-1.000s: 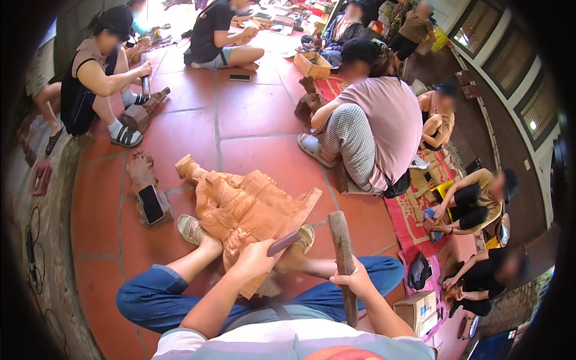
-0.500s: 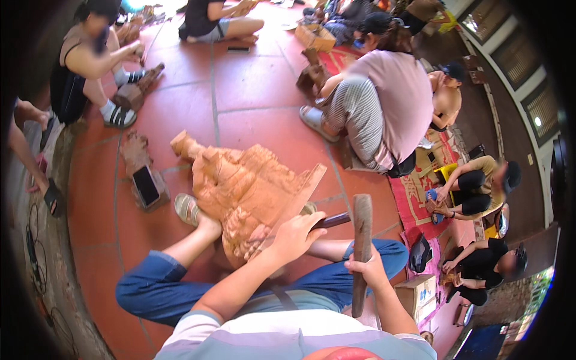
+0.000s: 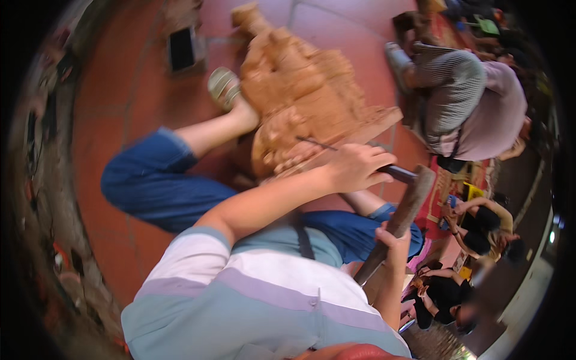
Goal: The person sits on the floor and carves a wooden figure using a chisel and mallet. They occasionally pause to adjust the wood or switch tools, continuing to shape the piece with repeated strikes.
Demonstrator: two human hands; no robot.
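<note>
Right hand [image 3: 393,241] gripping long grey-brown wooden mallet [image 3: 413,201], head meeting or nearly meeting thin dark-handled chisel [image 3: 401,174]; left hand [image 3: 359,168] holding chisel, tip pointing onto orange-brown carved wooden figure [image 3: 306,90], lying on red tiled floor [image 3: 99,120]. Apparently chiselling; next blow calling for steady blade.

1 large wood carving [image 3: 306,90], 1 chisel [image 3: 401,174], 1 wooden club [image 3: 410,203], 2 wearer's hands [image 3: 358,168], 1 dark-screened phone [image 3: 181,49]
</note>
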